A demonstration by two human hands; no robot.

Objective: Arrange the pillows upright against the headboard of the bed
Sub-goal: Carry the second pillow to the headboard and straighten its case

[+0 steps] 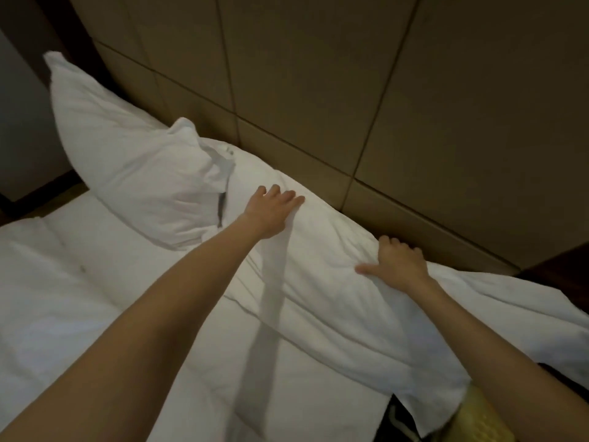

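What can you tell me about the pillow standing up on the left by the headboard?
The pillow is white, in a soft, creased cotton-like case. It stands tilted, its top corner pointing up and left, its back leaning on the brown panelled headboard. Its open case end, folded and loose, faces right and overlaps the white bedding lying along the headboard. Its lower edge rests on the bed. Neither hand touches it; the left hand presses the bedding just beside it.

The bed (79,298), sheeted in white, carries one pillow (127,161) propped upright toward ten o'clock, and a second pillow (318,266) lying along the headboard (318,90) toward one o'clock.
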